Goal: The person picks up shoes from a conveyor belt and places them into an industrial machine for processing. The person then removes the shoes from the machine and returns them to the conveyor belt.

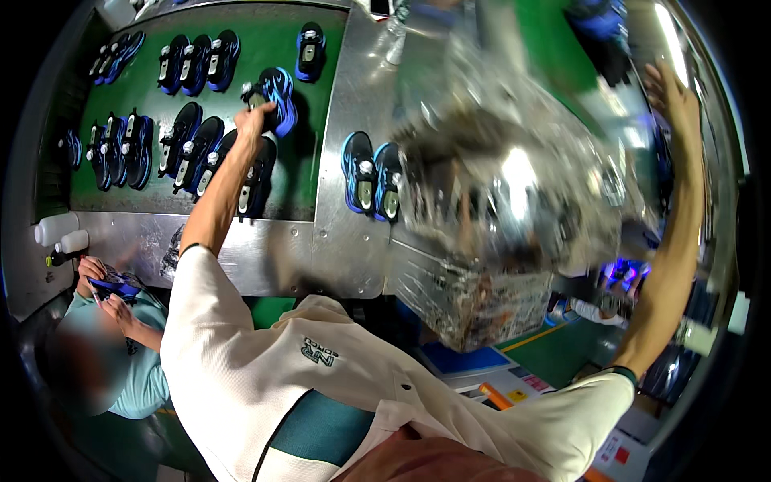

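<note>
My left hand (253,120) reaches over the green surface, its fingers closed around a black and blue sports shoe (279,100), which is tilted there. Raised at the far right, my right hand (673,92) has its fingers apart and holds nothing I can see. A blurred blue and black item (601,24) is near it. Between my arms, crumpled clear plastic film (514,169) is smeared by motion and hides what lies behind it. Two matching shoes (357,173) stand side by side on the metal ledge, just left of the film.
Several similar shoes (185,136) stand in rows on the green surface (273,32), which a metal ledge (345,249) borders. A co-worker in a light teal top (144,373) handles a shoe (114,287) at lower left, near white bottles (56,229). A film-wrapped box (498,305) stands close by.
</note>
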Motion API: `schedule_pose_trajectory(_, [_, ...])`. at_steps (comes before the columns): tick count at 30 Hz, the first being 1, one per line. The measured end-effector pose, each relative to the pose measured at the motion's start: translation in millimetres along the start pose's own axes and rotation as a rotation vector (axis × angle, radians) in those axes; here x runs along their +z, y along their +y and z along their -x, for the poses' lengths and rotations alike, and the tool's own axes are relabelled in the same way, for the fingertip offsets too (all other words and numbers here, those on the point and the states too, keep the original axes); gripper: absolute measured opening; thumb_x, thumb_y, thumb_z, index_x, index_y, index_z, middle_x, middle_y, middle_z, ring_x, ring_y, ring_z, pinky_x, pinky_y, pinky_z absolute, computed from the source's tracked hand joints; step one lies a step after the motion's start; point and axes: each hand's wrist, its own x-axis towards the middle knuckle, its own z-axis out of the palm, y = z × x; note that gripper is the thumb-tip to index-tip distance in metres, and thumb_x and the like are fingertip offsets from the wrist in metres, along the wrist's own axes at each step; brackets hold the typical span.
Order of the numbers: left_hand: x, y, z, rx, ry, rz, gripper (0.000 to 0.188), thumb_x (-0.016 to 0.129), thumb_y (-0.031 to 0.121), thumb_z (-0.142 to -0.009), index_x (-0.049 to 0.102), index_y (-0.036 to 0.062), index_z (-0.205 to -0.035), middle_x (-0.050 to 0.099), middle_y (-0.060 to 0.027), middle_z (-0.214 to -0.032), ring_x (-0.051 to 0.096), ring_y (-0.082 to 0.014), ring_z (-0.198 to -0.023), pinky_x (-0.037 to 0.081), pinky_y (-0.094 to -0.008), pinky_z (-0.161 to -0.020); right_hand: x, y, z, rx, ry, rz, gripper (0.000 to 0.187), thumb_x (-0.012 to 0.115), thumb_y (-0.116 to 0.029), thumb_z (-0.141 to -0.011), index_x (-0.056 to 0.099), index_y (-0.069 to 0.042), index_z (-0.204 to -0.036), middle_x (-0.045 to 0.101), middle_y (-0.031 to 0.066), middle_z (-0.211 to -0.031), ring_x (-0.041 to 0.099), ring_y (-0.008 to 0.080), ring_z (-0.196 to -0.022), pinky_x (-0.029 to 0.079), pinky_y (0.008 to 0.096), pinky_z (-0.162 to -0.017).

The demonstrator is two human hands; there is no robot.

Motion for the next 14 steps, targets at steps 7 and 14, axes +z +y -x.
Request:
schedule_pose_trajectory(7, [41,-4,-187,0.298,0.129,-0.542,0.061,0.073,0.025,-0.060,0.054,-0.0004,-0.112,0.061,-0.0210,-0.106,0.058,-0.0342,-0.100,0.045,-0.0391,-0.088,38,-10,-126,0.339,-0.362,-0.166,0.053,0.064,-0.049,-0.075,0.060,-0.006,-0.106,0.064,0.0053,-0.094,0.060,0.0142,-0.084,0.045,0.0243,-0.077])
schedule_pose_trajectory(14, [135,-7,-189,0.449,0.009,-0.856,0.067,0.064,0.027,-0.067,0.038,-0.0016,-0.122,0.052,-0.0251,-0.115,0.052,-0.0413,-0.105,0.044,-0.0448,-0.090,44,33,-134,0.145,-0.155,-0.348,0.035,0.065,-0.027,-0.081,0.060,-0.003,-0.106,0.065,0.0042,-0.091,0.062,0.0122,-0.081,0.049,0.0241,-0.077])
